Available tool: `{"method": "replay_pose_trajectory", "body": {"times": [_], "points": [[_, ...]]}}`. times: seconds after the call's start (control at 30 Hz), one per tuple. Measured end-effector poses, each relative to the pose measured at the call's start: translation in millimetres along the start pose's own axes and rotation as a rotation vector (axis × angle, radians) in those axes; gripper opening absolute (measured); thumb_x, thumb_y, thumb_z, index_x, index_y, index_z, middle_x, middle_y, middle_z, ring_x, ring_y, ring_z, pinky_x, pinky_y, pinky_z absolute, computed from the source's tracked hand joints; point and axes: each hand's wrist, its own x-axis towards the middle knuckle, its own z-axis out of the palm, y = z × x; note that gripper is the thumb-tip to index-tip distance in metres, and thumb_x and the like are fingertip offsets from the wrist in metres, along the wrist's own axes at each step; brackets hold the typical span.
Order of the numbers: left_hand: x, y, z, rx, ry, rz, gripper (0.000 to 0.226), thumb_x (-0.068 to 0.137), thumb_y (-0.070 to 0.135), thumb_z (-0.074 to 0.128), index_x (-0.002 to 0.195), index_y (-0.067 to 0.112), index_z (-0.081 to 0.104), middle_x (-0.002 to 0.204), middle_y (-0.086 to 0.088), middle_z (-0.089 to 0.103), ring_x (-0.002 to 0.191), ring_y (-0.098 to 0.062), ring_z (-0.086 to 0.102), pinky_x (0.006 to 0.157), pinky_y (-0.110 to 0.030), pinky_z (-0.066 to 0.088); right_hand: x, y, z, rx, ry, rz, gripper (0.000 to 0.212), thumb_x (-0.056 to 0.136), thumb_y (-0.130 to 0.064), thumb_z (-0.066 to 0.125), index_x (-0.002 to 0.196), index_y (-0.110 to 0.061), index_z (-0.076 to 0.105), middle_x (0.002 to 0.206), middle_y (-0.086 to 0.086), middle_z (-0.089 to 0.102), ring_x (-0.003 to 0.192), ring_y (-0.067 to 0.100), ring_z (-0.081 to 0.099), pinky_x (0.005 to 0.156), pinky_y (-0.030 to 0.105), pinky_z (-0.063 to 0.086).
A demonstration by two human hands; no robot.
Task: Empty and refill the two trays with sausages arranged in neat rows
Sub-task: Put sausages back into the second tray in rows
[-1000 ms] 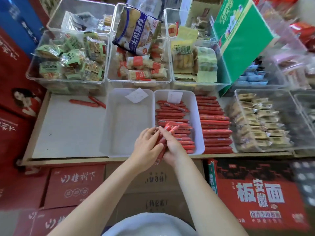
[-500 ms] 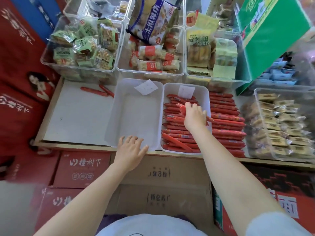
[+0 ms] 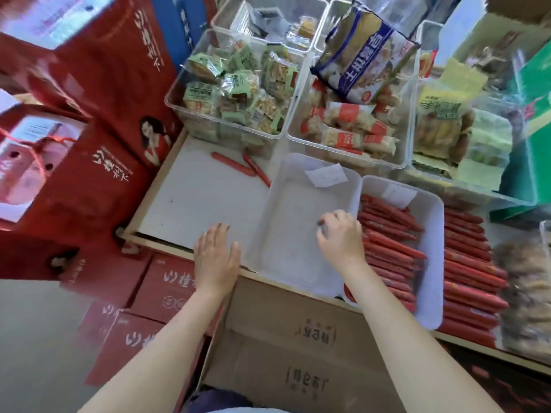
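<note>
Two white trays sit side by side at the near edge of the desk (image 3: 190, 201). The left tray (image 3: 286, 222) holds no sausages, only a paper slip (image 3: 325, 174) at its far end. The right tray (image 3: 432, 234) holds red sausages (image 3: 390, 234) in rough rows, some lying askew. A further stack of sausages (image 3: 468, 263) lies on the desk just right of that tray, and two loose sausages (image 3: 238, 166) lie at the far left of the desk, against a clear bin of green-wrapped snacks (image 3: 235, 93). Since half a second ago the right hand (image 3: 340, 236) has left the sausages in the right tray and now sits over the left tray beside the shared wall, fingers curled, grip narrow and holding nothing visible. The left hand (image 3: 216, 257) has stayed at the near left corner of the left tray, fingers straight, grip wide, palm down; contact with the rim cannot be determined. The view has swung left and tilted.
</note>
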Motion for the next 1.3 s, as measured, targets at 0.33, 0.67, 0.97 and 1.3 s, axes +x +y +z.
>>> {"method": "replay_pose_trajectory", "body": {"times": [0.33, 0.67, 0.97, 1.3], "points": [[46.2, -85.0, 11.4, 0.407, -0.318, 0.056, 0.094, 0.085, 0.08, 0.004, 0.159, 0.022, -0.005, 0.165, -0.007, -0.017, 0.151, -0.026, -0.018, 0.118, -0.049, -0.008, 121.9, -146.0, 68.9, 0.187, -0.229, -0.074, 0.023, 0.086, -0.003, 0.053, 0.107, 0.0, 0.061, 0.107, 0.02, 0.058, 0.105, 0.038, 0.053, 0.084, 0.038, 0.04], [51.4, -84.2, 2.5, 0.363, -0.431, 0.065, 0.135, 0.058, 0.102, 0.024, 0.157, 0.018, -0.014, 0.161, -0.01, -0.028, 0.146, -0.029, -0.032, 0.117, -0.058, -0.013, 178.3, -162.0, 149.5, -0.176, -0.494, 0.22, 0.057, 0.101, -0.045, 0.041, 0.153, -0.043, 0.019, 0.142, 0.013, 0.032, 0.125, 0.037, 0.036, 0.102, 0.05, 0.037], [51.5, -85.4, 3.9, 0.375, -0.443, 0.069, 0.14, 0.056, 0.103, 0.027, 0.157, 0.016, -0.012, 0.161, -0.012, -0.029, 0.145, -0.031, -0.034, 0.116, -0.06, -0.013, 169.4, -158.0, 148.7, -0.127, -0.51, 0.203, 0.066, 0.087, -0.036, 0.064, 0.141, -0.013, 0.034, 0.133, 0.015, 0.046, 0.123, 0.037, 0.046, 0.095, 0.042, 0.046], [52.2, -84.8, 3.1, 0.389, -0.438, 0.07, 0.139, 0.056, 0.104, 0.025, 0.157, 0.015, -0.013, 0.161, -0.013, -0.028, 0.145, -0.032, -0.033, 0.116, -0.061, -0.012, 148.5, -166.9, 155.3, 0.038, -0.63, 0.324, 0.032, 0.081, -0.039, 0.074, 0.083, -0.013, 0.054, 0.092, 0.007, 0.062, 0.094, 0.03, 0.062, 0.07, 0.033, 0.045]]}}
